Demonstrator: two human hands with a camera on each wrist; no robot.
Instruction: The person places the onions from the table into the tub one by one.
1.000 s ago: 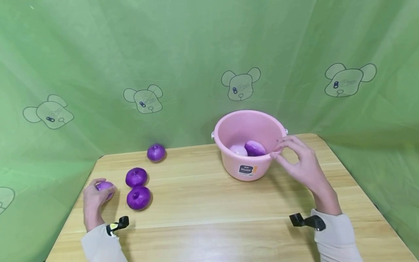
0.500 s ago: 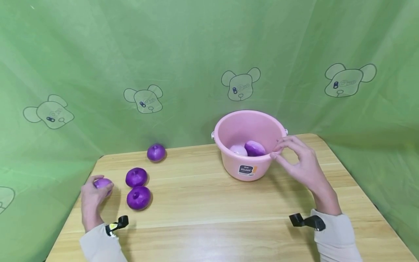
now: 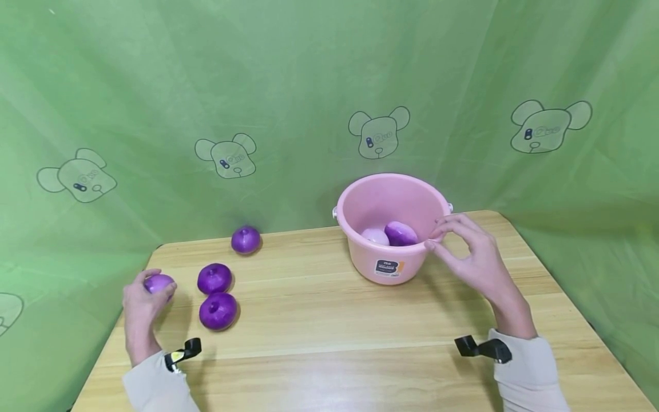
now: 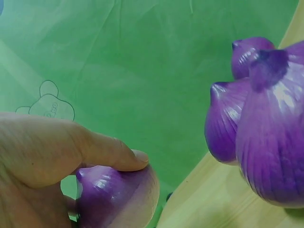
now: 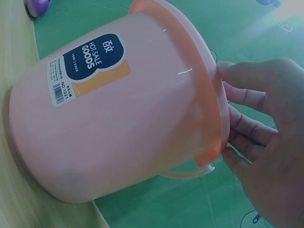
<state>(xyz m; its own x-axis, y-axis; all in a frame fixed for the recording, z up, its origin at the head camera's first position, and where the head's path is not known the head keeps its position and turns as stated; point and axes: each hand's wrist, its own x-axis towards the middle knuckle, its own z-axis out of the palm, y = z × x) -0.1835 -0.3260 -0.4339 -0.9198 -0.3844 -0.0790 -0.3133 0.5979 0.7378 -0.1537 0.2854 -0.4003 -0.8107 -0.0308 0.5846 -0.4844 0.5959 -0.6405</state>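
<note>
At the table's left side my left hand [image 3: 143,300] holds a purple onion [image 4: 116,197] between thumb and fingers; the fingers behind it are mostly hidden in the left wrist view. My right hand [image 3: 476,257] pinches the rim of a pink bucket [image 3: 388,266], thumb outside and fingertips at the inner edge. Inside the bucket lie a pale onion [image 3: 376,236] and a purple-and-white onion [image 3: 401,234]. Just right of my left hand, two dark purple onions, one farther back [image 3: 214,278] and one nearer [image 3: 218,311], sit touching or almost touching. Another purple onion [image 3: 246,240] stands near the back edge.
The wooden table [image 3: 319,326] runs up to a green curtain [image 3: 298,114] with bear-head prints at the back and sides. A label [image 5: 90,66] is on the bucket's outer wall, and its white handle [image 5: 187,174] hangs at the side.
My left hand has shifted slightly left and away from me, carrying the onion with it. The right hand and the bucket have stayed where they were.
</note>
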